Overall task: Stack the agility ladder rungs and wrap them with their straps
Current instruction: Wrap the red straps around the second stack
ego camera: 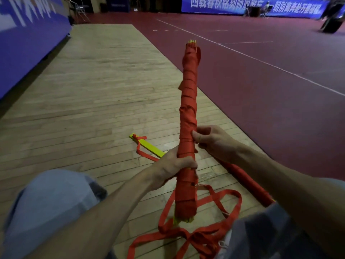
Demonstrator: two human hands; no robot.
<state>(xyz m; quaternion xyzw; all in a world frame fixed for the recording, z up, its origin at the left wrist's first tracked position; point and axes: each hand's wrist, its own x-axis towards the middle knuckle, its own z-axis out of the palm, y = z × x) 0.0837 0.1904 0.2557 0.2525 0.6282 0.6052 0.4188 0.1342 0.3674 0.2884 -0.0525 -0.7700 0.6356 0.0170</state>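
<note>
Rung bundle (188, 101), 1, gripped by left hand (173, 165), right hand (212, 141) pinching its strap (187, 136), 1 loose rung (151, 147)

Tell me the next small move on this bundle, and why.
Probably wind another turn of loose strap round the lower end of the bundle: the left hand grips it low down, the right hand pinches its wrapping just above, and long loops lie unwound on the floor.

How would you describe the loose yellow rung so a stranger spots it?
Start on the pale wooden floor. Left of the left hand gripping the wrapped bundle, a yellow rung lies flat. It alone is bare yellow, not strap-covered.
</note>
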